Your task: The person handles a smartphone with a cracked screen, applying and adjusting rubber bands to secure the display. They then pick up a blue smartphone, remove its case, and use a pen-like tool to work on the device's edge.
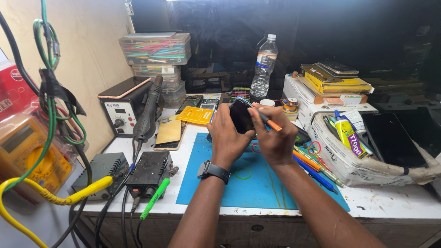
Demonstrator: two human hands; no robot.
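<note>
Left hand [226, 133] wraps round the phone [240, 117], gripping it upright above the blue mat [257, 181]. Right hand [274, 137] pinches an orange-handled tool [268, 120] against the phone's top edge. Watch [212, 170] on the left wrist, bottle [264, 67] standing behind.
</note>
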